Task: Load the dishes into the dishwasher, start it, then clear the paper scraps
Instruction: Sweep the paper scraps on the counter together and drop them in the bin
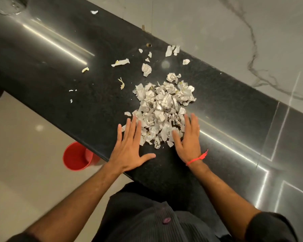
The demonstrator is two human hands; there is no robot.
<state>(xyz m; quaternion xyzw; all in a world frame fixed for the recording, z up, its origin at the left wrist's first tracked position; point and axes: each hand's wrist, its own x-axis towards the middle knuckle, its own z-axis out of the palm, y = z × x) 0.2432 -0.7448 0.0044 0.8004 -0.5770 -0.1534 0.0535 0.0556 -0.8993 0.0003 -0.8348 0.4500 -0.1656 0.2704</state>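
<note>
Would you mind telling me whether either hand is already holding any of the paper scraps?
No, the left hand and right hand lie flat and open beside the pile of paper scraps on the counter.

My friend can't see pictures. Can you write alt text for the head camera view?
Two open hands, left hand and right hand, flank a pile of torn paper scraps on a black countertop. Loose scraps lie beyond; a red bin stands on the floor below.

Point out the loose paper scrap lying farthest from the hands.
The small white scrap at the counter's far end, near the top of the view. It lies alone, well beyond the main pile and every other stray piece.
</note>
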